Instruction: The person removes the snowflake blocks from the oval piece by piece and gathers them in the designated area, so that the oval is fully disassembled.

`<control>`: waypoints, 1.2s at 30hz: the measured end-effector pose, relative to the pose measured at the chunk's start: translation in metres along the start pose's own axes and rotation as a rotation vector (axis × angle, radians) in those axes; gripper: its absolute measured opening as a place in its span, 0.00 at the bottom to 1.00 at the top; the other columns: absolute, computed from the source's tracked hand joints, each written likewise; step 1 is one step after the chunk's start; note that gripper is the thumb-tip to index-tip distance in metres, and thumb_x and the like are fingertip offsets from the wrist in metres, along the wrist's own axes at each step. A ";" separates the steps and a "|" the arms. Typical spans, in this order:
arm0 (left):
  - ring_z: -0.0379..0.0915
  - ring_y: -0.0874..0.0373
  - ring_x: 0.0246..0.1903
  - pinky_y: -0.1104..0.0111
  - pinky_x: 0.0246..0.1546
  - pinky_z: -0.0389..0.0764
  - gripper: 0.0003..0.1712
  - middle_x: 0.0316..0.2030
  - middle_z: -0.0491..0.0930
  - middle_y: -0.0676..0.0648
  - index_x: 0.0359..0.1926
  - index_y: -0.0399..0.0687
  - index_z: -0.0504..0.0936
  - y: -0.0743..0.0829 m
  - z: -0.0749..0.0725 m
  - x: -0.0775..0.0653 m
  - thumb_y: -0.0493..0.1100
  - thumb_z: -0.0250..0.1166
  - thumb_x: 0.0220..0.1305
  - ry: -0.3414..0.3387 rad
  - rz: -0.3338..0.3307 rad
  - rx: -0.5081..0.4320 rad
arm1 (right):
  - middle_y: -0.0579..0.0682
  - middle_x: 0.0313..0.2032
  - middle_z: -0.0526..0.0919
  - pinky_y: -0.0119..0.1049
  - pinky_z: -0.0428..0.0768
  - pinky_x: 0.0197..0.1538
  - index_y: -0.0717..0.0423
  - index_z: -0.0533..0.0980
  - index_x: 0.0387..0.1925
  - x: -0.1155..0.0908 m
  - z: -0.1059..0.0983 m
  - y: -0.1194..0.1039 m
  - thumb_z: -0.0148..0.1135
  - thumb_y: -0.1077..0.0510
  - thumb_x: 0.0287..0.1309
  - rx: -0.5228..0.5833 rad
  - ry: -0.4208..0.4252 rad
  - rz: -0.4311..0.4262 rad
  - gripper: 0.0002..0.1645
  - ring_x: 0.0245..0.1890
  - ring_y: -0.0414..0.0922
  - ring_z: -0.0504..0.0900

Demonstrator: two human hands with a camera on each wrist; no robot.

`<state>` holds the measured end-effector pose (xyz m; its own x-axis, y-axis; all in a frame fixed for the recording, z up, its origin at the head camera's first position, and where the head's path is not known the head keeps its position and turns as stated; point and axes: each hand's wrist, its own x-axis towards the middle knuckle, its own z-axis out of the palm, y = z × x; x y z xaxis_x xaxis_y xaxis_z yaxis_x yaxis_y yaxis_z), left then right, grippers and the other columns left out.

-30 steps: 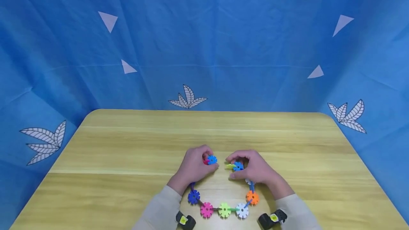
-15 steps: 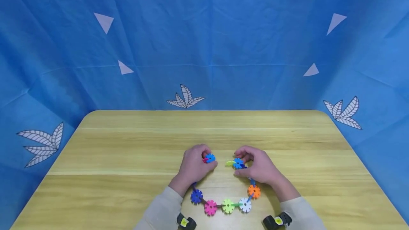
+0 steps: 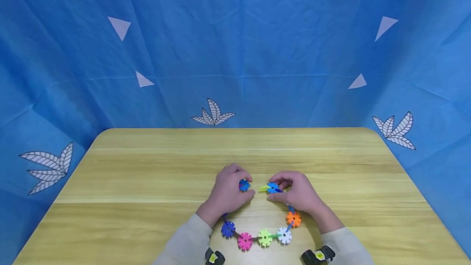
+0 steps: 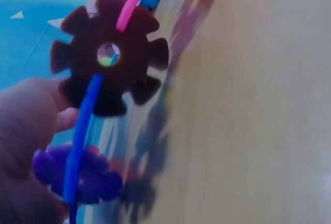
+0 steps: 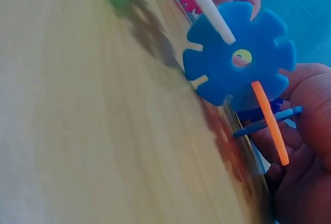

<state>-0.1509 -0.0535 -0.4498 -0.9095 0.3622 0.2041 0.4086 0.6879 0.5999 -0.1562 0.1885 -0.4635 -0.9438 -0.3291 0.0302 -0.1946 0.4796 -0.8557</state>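
Note:
Notched plastic snowflake discs are joined edge to edge in a chain curving below both hands, its two ends facing each other across a gap in the head view. My left hand (image 3: 228, 191) curls its fingers and thumb about a blue disc (image 3: 244, 185) at one end. Brown (image 4: 137, 63) and purple (image 4: 77, 175) discs show near its palm in the left wrist view. My right hand (image 3: 299, 192) holds the other end near a blue disc (image 3: 272, 187), from which a yellow-green disc (image 3: 263, 189) sticks out edge-on. The exact finger contacts are partly hidden.
The chain's near side shows dark blue (image 3: 228, 229), pink (image 3: 245, 241), light green (image 3: 265, 238), white (image 3: 284, 235) and orange (image 3: 294, 219) discs. A wooden table (image 3: 147, 167) bears everything. Blue cloth (image 3: 235, 52) hangs behind its far edge.
My left hand's fingers have shifted forward and spread more around the blue disc, which has turned. The right hand has moved slightly right with its end, and its fingers sit farther back from the yellow-green disc.

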 end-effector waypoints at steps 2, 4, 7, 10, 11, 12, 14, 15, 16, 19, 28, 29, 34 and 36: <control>0.69 0.50 0.50 0.49 0.55 0.65 0.11 0.46 0.76 0.51 0.37 0.52 0.86 0.003 0.000 0.002 0.48 0.74 0.54 -0.016 0.041 0.031 | 0.45 0.33 0.83 0.37 0.79 0.38 0.53 0.85 0.43 0.000 0.000 0.000 0.83 0.53 0.42 0.020 -0.007 0.008 0.24 0.33 0.47 0.80; 0.68 0.52 0.51 0.50 0.55 0.63 0.10 0.46 0.76 0.53 0.37 0.53 0.86 0.005 0.001 0.004 0.48 0.74 0.55 -0.033 0.056 0.052 | 0.46 0.32 0.83 0.37 0.79 0.37 0.53 0.85 0.43 0.000 0.000 -0.001 0.83 0.53 0.42 0.033 -0.010 0.017 0.24 0.32 0.47 0.80; 0.69 0.54 0.50 0.52 0.54 0.63 0.08 0.44 0.77 0.55 0.37 0.55 0.87 0.009 0.003 0.006 0.48 0.74 0.55 -0.053 0.064 0.068 | 0.46 0.32 0.82 0.37 0.79 0.36 0.52 0.85 0.43 0.000 0.001 -0.001 0.84 0.52 0.42 0.040 -0.015 0.030 0.24 0.32 0.48 0.79; 0.71 0.56 0.47 0.53 0.53 0.63 0.06 0.41 0.78 0.57 0.35 0.55 0.87 0.011 0.005 0.007 0.46 0.74 0.56 -0.064 0.070 0.062 | 0.47 0.33 0.83 0.37 0.78 0.35 0.52 0.85 0.43 0.000 0.002 -0.002 0.84 0.52 0.41 0.044 -0.019 0.036 0.24 0.31 0.48 0.79; 0.72 0.57 0.46 0.54 0.53 0.63 0.06 0.40 0.78 0.58 0.35 0.55 0.87 0.012 0.005 0.008 0.46 0.74 0.56 -0.065 0.072 0.053 | 0.47 0.34 0.83 0.37 0.78 0.35 0.52 0.85 0.43 0.000 0.002 -0.002 0.84 0.52 0.41 0.048 -0.019 0.037 0.24 0.31 0.48 0.79; 0.73 0.59 0.44 0.54 0.52 0.63 0.05 0.39 0.79 0.58 0.35 0.55 0.87 0.012 0.005 0.008 0.45 0.74 0.56 -0.066 0.074 0.043 | 0.47 0.34 0.83 0.37 0.78 0.35 0.52 0.85 0.44 0.000 0.002 -0.003 0.84 0.52 0.41 0.052 -0.019 0.037 0.25 0.31 0.48 0.78; 0.74 0.61 0.40 0.55 0.50 0.63 0.04 0.36 0.79 0.59 0.34 0.53 0.87 0.013 0.006 0.010 0.44 0.74 0.56 -0.070 0.075 0.021 | 0.47 0.34 0.83 0.36 0.78 0.35 0.52 0.85 0.44 0.000 0.002 -0.003 0.84 0.52 0.41 0.057 -0.017 0.037 0.25 0.31 0.48 0.78; 0.74 0.63 0.39 0.56 0.49 0.63 0.04 0.35 0.79 0.60 0.34 0.53 0.87 0.013 0.007 0.010 0.43 0.74 0.57 -0.073 0.074 0.010 | 0.47 0.34 0.83 0.36 0.78 0.34 0.52 0.85 0.44 0.000 0.003 -0.003 0.84 0.52 0.41 0.057 -0.017 0.038 0.25 0.30 0.48 0.78; 0.73 0.64 0.37 0.57 0.49 0.63 0.04 0.34 0.79 0.60 0.33 0.53 0.87 0.013 0.007 0.011 0.43 0.73 0.57 -0.077 0.071 0.002 | 0.47 0.35 0.83 0.36 0.78 0.34 0.51 0.85 0.44 0.000 0.003 -0.003 0.84 0.52 0.41 0.057 -0.017 0.040 0.25 0.30 0.48 0.78; 0.72 0.66 0.34 0.57 0.47 0.63 0.03 0.32 0.79 0.61 0.32 0.52 0.87 0.013 0.008 0.012 0.43 0.73 0.57 -0.085 0.063 -0.014 | 0.47 0.35 0.83 0.35 0.77 0.34 0.51 0.85 0.44 0.001 0.004 -0.002 0.84 0.52 0.42 0.053 -0.019 0.046 0.25 0.30 0.48 0.78; 0.73 0.64 0.29 0.69 0.36 0.74 0.03 0.28 0.76 0.60 0.32 0.50 0.88 0.009 0.008 0.015 0.43 0.74 0.60 -0.098 0.062 -0.121 | 0.48 0.33 0.84 0.34 0.76 0.30 0.51 0.86 0.45 0.001 0.004 -0.003 0.83 0.53 0.43 0.077 -0.029 0.048 0.25 0.26 0.47 0.77; 0.73 0.64 0.29 0.70 0.36 0.73 0.03 0.28 0.76 0.61 0.32 0.50 0.88 0.009 0.008 0.015 0.43 0.74 0.60 -0.102 0.056 -0.128 | 0.48 0.33 0.84 0.33 0.75 0.29 0.51 0.86 0.45 0.001 0.005 -0.003 0.83 0.53 0.43 0.079 -0.030 0.047 0.24 0.25 0.46 0.76; 0.71 0.65 0.28 0.71 0.33 0.73 0.04 0.27 0.76 0.62 0.30 0.52 0.88 0.008 0.008 0.015 0.43 0.73 0.61 -0.107 0.059 -0.121 | 0.46 0.30 0.83 0.32 0.73 0.26 0.52 0.86 0.46 0.001 0.005 -0.003 0.82 0.56 0.45 0.089 -0.024 0.037 0.23 0.23 0.44 0.74; 0.71 0.66 0.27 0.71 0.33 0.73 0.04 0.27 0.76 0.62 0.30 0.51 0.88 0.007 0.008 0.014 0.43 0.73 0.62 -0.098 0.084 -0.118 | 0.46 0.29 0.83 0.31 0.72 0.25 0.54 0.86 0.46 0.000 0.005 -0.008 0.81 0.58 0.47 0.077 -0.018 0.039 0.21 0.22 0.44 0.74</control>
<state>-0.1604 -0.0386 -0.4490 -0.8585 0.4784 0.1846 0.4655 0.5761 0.6719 -0.1530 0.1807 -0.4598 -0.9453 -0.3260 -0.0125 -0.1359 0.4282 -0.8934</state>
